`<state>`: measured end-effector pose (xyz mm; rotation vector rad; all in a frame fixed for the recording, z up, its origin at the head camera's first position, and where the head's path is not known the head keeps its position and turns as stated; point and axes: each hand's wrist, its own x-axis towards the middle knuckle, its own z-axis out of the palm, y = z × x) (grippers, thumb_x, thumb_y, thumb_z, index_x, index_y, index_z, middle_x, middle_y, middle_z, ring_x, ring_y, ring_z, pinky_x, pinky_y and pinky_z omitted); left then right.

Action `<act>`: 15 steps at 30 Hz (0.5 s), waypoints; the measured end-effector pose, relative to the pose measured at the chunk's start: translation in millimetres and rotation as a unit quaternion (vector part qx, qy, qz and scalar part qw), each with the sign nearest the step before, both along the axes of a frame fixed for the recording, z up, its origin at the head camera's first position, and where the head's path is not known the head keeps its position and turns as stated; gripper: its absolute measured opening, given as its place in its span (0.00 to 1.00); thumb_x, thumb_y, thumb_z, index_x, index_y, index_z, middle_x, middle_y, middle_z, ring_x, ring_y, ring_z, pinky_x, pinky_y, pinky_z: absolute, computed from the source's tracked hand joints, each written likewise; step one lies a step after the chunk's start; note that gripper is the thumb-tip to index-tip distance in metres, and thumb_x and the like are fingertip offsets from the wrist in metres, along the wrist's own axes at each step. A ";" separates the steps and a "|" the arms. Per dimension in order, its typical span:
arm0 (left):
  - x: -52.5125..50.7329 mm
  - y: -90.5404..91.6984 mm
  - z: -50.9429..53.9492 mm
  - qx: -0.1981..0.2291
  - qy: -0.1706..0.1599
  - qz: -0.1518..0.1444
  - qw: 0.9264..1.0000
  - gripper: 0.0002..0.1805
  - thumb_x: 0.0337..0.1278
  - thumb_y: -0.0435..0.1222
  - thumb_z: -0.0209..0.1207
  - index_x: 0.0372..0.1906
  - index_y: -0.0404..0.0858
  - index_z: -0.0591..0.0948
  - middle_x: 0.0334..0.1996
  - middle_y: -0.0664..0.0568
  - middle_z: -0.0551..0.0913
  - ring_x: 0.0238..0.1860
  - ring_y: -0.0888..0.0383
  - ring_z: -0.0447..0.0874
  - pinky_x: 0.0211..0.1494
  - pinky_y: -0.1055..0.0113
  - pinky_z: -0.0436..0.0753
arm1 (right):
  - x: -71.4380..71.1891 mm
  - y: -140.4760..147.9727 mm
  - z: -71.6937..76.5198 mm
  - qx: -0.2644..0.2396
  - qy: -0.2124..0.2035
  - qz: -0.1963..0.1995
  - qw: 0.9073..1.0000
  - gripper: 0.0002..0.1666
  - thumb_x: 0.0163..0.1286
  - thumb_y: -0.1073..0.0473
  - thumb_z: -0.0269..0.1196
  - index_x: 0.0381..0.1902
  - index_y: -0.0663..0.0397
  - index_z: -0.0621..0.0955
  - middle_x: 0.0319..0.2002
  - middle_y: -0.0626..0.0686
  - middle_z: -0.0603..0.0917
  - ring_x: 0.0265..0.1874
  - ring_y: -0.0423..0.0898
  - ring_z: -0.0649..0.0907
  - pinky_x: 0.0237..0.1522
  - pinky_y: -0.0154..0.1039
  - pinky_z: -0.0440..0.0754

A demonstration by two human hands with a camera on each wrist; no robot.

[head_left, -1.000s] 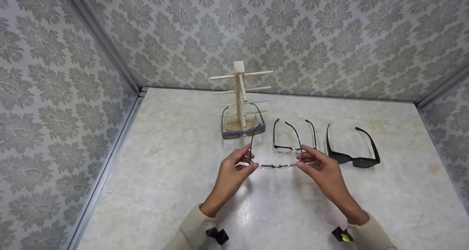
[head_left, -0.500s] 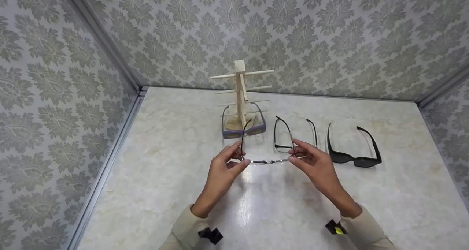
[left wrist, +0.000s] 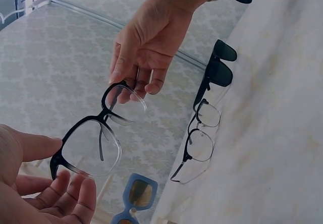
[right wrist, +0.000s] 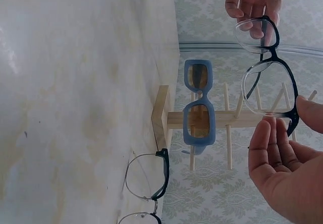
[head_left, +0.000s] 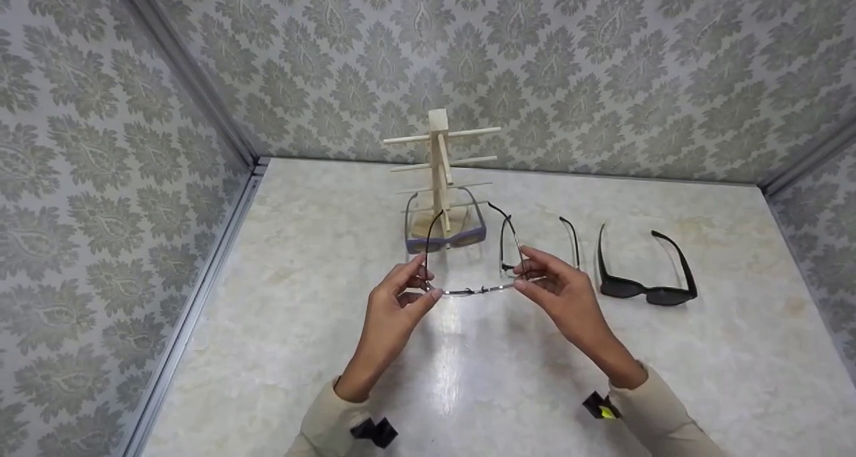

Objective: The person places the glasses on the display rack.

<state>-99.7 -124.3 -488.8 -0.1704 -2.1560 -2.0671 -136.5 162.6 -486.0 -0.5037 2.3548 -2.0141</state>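
Observation:
A pair of eyeglasses [head_left: 470, 292] with a black upper rim and clear lower rims hangs above the table, temples unfolded and pointing away. My left hand [head_left: 393, 304] pinches its left end near the hinge, thumb on the front. At the other end my right hand [head_left: 567, 298] pinches the matching corner. In the left wrist view the black bridge [left wrist: 103, 115] shows between both hands. Beyond the hands is a wooden display stand [head_left: 439, 159] with pegs. Blue-framed sunglasses [right wrist: 212, 125] with brown lenses sit low on it, partly behind the held eyeglasses in the head view.
Half-rim eyeglasses [head_left: 576, 243] lie on the table behind my right hand, which partly covers them. To their right are black sunglasses [head_left: 664, 297], temples unfolded. A patterned wall [head_left: 535, 75] rises along the table's back, and another panel [head_left: 87, 176] stands at left.
Both hands have carried the eyeglasses leftward and slightly away from me, toward the front of the stand. The blue sunglasses and the two pairs on the table have stayed put.

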 end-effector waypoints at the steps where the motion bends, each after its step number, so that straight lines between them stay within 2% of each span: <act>1: 0.1 -0.5 0.7 0.001 0.001 0.001 1.000 0.34 0.65 0.22 0.72 0.75 0.24 0.77 0.51 0.37 0.85 0.51 0.53 0.88 0.53 0.66 0.90 | -0.2 -0.8 0.7 0.000 0.000 0.001 1.000 0.34 0.73 0.72 0.73 0.75 0.63 0.79 0.54 0.63 0.89 0.54 0.54 0.88 0.54 0.35 0.89; 9: 0.7 -7.7 6.4 -0.013 0.003 0.011 1.000 0.35 0.67 0.24 0.72 0.77 0.26 0.76 0.52 0.39 0.85 0.53 0.50 0.88 0.55 0.65 0.90 | -4.8 -9.0 4.4 0.009 0.005 0.008 1.000 0.34 0.74 0.71 0.73 0.76 0.64 0.79 0.54 0.60 0.89 0.54 0.51 0.88 0.53 0.34 0.88; 15: -4.9 -14.4 4.1 -0.022 0.000 0.015 1.000 0.34 0.67 0.24 0.72 0.76 0.25 0.76 0.53 0.37 0.85 0.53 0.50 0.88 0.56 0.62 0.90 | -11.5 -15.1 4.7 0.017 0.010 0.008 1.000 0.34 0.74 0.71 0.73 0.75 0.65 0.79 0.53 0.61 0.89 0.53 0.49 0.88 0.53 0.33 0.88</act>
